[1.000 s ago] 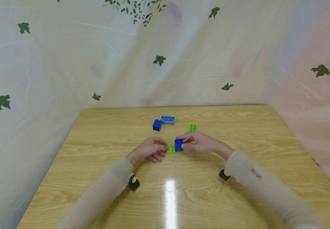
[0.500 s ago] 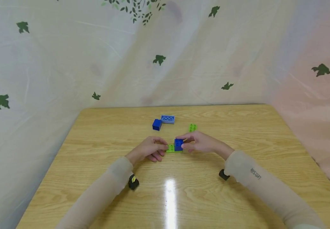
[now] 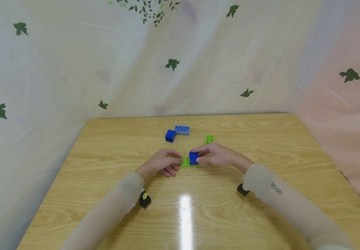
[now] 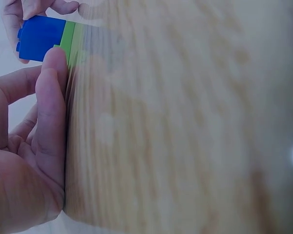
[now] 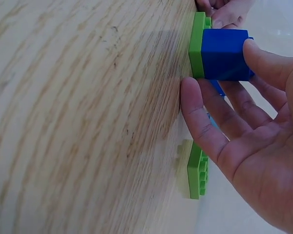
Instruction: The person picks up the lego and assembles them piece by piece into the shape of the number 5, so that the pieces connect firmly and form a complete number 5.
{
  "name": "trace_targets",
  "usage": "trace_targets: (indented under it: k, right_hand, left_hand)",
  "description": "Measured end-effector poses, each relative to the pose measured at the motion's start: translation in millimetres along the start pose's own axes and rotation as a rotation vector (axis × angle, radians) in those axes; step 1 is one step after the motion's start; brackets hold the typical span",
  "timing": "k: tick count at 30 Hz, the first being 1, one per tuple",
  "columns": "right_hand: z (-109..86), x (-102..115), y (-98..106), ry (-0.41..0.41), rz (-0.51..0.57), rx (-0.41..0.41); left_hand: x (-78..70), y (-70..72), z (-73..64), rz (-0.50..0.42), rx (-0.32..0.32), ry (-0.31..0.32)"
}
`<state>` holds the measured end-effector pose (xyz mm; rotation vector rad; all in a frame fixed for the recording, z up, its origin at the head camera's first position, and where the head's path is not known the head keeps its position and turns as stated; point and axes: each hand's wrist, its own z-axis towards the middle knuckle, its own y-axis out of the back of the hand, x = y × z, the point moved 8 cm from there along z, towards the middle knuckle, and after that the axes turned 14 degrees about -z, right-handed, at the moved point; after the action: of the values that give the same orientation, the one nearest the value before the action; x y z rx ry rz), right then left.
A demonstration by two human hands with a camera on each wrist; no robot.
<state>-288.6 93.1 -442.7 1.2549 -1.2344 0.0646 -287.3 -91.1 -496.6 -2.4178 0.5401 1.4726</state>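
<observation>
- The right hand (image 3: 217, 157) has its grip closed round the blue brick (image 3: 194, 158): in the right wrist view the thumb lies on the brick's top and the fingers (image 5: 205, 122) reach down its side to the worktop (image 3: 261, 146)
- That blue brick (image 5: 224, 53) sits on top of a flat green plate (image 5: 198, 46), at the plate's right end, and the plate lies flat on the worktop
- The left hand (image 3: 162, 163) grips the plate's left end: in the left wrist view a fingertip (image 4: 56, 56) presses the green edge just beside the blue brick (image 4: 41, 38), with the other fingers curled loosely behind it
- So the stacked pair lies between the two hands, touched by both, near the middle of the worktop
- A second green plate (image 3: 209, 139) lies just beyond the right hand, apart from it; the right wrist view shows it (image 5: 198, 170) lying on the worktop behind the fingers
- Farther back stand a dark blue cube (image 3: 170, 135) and a pale blue long brick (image 3: 182, 130), touching at a corner, well apart from both hands
- Both forearms wear pale sleeves, with a small black device under each wrist, left (image 3: 144, 199) and right (image 3: 241, 189)
- A sheer curtain printed with green leaves hangs behind the worktop
</observation>
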Motion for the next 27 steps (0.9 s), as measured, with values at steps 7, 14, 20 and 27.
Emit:
trace_targets:
  k: [7,14,20,27]
  right_hand:
    - [1.6,-5.5,-1.3,-0.022,-0.010,0.003]
    - [1.0,-3.7,-0.5,-0.028,-0.001,-0.001]
    - [0.8,-0.2,-0.2,-0.011,0.006,-0.012]
    - [0.3,-0.2,-1.3,-0.012,-0.003,-0.005]
  left_hand:
    - [-1.8,-0.8,-2.9,-0.006,0.005,-0.002]
    - [-3.0,-0.2,-2.2,-0.004,0.011,0.002]
    - [-4.3,0.9,-3.4,-0.005,0.004,0.001]
    - [-1.3,-0.7,-3.5,-0.013,0.005,-0.010]
